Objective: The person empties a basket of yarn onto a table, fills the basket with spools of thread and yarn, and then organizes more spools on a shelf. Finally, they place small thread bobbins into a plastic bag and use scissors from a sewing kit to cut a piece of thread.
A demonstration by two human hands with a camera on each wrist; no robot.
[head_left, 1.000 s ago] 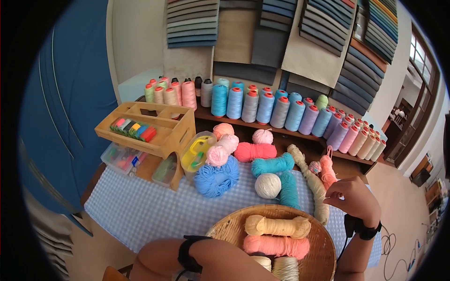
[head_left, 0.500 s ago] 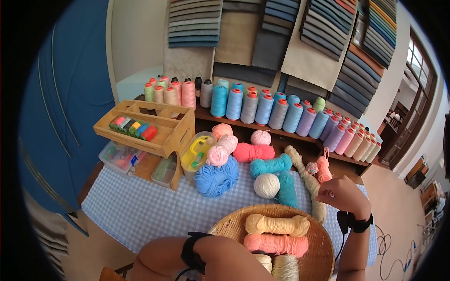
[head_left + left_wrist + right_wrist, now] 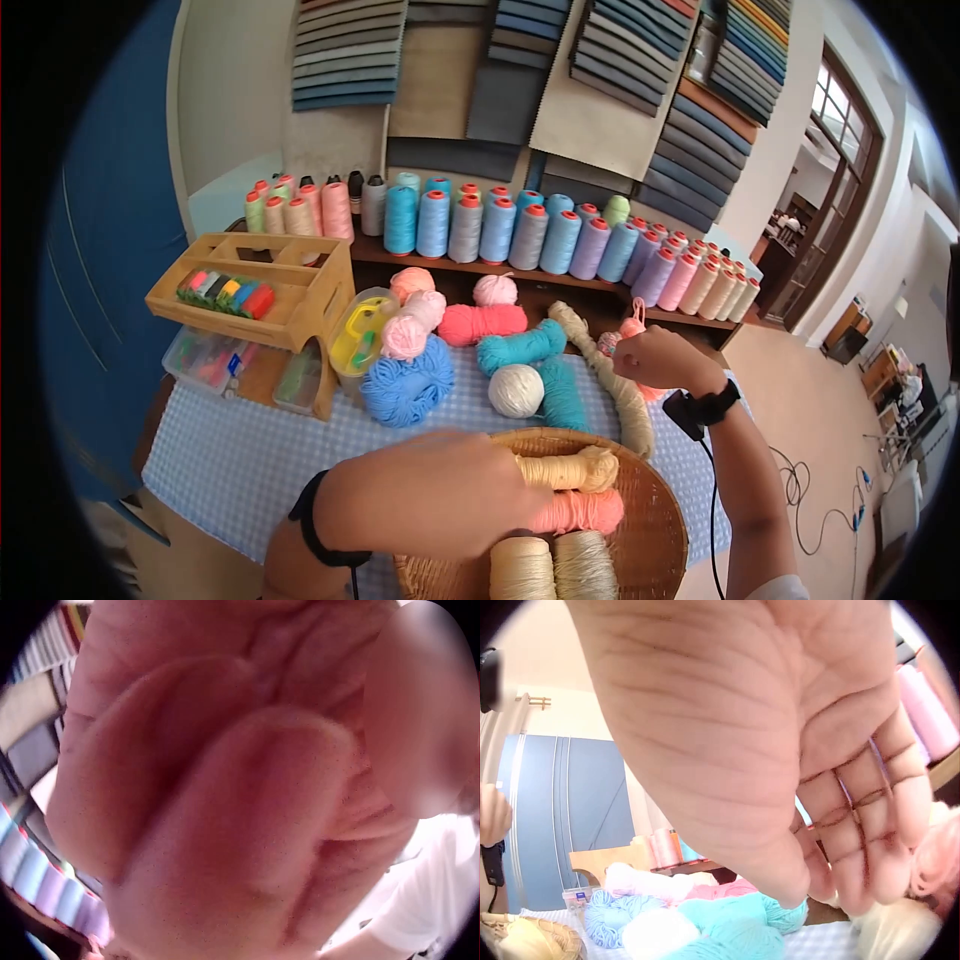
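My left hand, blurred, is over the left side of a round wicker basket. Its fingers bend loosely toward a bare palm in the left wrist view. Inside the basket lie a yellow yarn skein, partly behind that hand, a coral skein and two cream cones of thread. My right hand hovers above the far right of the table, fingers relaxed and holding nothing. A long cream skein and coral yarn are just beside it.
Blue yarn, a white ball and teal skeins lie on the checked cloth. Thread cones line the shelf behind. A wooden organiser stands left, beside a clear tub with yellow-handled things.
My left hand has come up from the lower edge to over the basket's left side. The head view has turned right. My right hand stays near the cream skein, fingers still relaxed.
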